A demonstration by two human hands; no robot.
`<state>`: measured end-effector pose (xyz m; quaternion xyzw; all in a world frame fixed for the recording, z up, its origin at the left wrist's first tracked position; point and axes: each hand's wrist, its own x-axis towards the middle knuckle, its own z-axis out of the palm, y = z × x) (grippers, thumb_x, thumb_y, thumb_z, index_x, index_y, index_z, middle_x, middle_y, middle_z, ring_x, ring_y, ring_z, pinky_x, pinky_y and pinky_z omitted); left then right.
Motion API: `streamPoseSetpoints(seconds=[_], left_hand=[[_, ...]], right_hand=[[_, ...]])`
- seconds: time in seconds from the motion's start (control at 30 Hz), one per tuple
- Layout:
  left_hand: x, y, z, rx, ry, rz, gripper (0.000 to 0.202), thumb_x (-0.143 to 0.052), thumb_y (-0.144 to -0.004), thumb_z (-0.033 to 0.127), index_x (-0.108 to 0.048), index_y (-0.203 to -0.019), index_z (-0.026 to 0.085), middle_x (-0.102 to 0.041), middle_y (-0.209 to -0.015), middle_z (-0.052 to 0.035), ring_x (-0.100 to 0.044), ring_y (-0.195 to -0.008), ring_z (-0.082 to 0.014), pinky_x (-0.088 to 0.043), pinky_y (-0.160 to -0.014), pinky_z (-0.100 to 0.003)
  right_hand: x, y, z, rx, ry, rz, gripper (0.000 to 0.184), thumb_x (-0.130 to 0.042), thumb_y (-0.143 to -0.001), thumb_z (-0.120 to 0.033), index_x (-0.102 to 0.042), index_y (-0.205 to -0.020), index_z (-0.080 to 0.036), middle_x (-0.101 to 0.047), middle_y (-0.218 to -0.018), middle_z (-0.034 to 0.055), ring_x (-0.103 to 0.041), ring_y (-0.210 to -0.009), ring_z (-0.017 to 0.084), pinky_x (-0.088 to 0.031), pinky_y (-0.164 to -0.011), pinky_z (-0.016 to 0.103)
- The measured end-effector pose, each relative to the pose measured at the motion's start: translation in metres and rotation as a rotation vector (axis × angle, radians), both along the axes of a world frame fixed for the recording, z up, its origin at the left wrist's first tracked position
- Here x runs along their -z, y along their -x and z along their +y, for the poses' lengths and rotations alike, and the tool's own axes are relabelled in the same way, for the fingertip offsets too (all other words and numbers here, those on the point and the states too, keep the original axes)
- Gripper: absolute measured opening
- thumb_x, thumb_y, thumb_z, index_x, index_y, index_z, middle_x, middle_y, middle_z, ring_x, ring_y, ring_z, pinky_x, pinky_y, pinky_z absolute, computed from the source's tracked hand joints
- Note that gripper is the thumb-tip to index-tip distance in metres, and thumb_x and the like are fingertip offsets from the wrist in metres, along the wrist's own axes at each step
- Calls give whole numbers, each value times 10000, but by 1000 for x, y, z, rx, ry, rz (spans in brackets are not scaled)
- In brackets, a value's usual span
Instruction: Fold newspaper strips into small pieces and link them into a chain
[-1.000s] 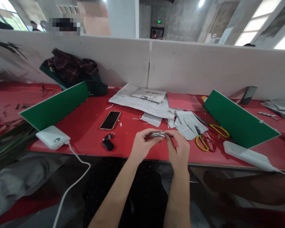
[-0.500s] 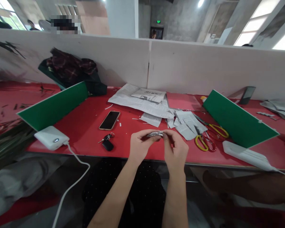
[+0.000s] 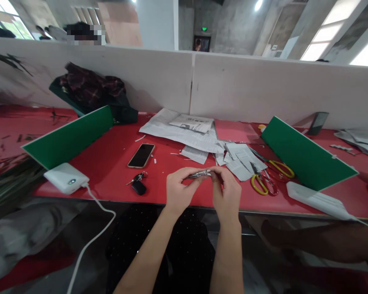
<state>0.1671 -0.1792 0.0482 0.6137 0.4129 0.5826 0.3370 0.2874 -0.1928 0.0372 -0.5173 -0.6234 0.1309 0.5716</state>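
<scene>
A small folded piece of newspaper (image 3: 200, 174) is pinched between both hands, just above the front of the red table (image 3: 159, 183). My left hand (image 3: 180, 188) grips its left end, thumb in front and fingers behind. My right hand (image 3: 227, 191) has its thumb and fingertips closed on the right end. Fingers partly hide the paper, so its full shape does not show. Cut newspaper pieces (image 3: 242, 159) lie beyond my right hand, beside scissors with yellow handles (image 3: 259, 185) and a second pair (image 3: 282, 168).
Newspaper sheets (image 3: 180, 132) and a pink folder (image 3: 236, 131) lie at the back. To the left are a phone (image 3: 142, 155), keys (image 3: 139, 185) and a cabled white power bank (image 3: 66, 178). Green dividers (image 3: 73, 139) flank the space; a white device (image 3: 319, 201) sits right.
My left hand has shifted slightly left, and a little more of the paper's left end shows. Both hands keep hold of it.
</scene>
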Motion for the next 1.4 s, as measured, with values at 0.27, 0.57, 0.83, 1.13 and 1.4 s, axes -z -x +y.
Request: streamPoseSetpoints(seconds=[0.27,0.57,0.83,1.13,1.4], left_hand=[[2,2,4,84,115,-138,177,-713,-658,221,-685,-824,168,-699,-800,-46,-648,-753,-177,-530,-726,-290],[4,1,6,220,223,-345,173,-718,-657,201,-672,-814,146,-695,-765,-49,-646,-693,-155,-545,-678,-280],[7,-2,6,197,261,-374,175,-732,-638,192,-675,-794,137,-691,-728,-35,-648,-663,-144,-541,-661,-255],[9,-5,7,169,274,-468,145,-720,-652,199,-674,-766,122,-675,-698,-36,-638,-615,-139,-551,-657,-278],[13,-5,11,220,360,-504,141,-696,-683,213,-651,-780,121,-665,-721,-25,-635,-667,-137,-548,-700,-285]], right_hand=[[-9,-3,-5,-111,47,119,129,-452,-857,-199,-564,-920,-209,-599,-900,45,-574,-851,169,-463,-764,313],[-10,1,-9,-121,-38,292,96,-512,-831,-170,-554,-912,-202,-557,-876,40,-573,-812,155,-486,-731,307],[-1,3,-2,-32,-68,156,60,-463,-855,-207,-522,-863,-198,-538,-809,23,-539,-756,150,-453,-690,300],[3,11,2,24,-6,199,74,-439,-869,-239,-499,-879,-196,-530,-810,15,-526,-755,141,-425,-686,277],[0,10,1,-179,127,426,136,-482,-852,-275,-513,-967,-210,-567,-956,45,-567,-871,152,-478,-761,295]])
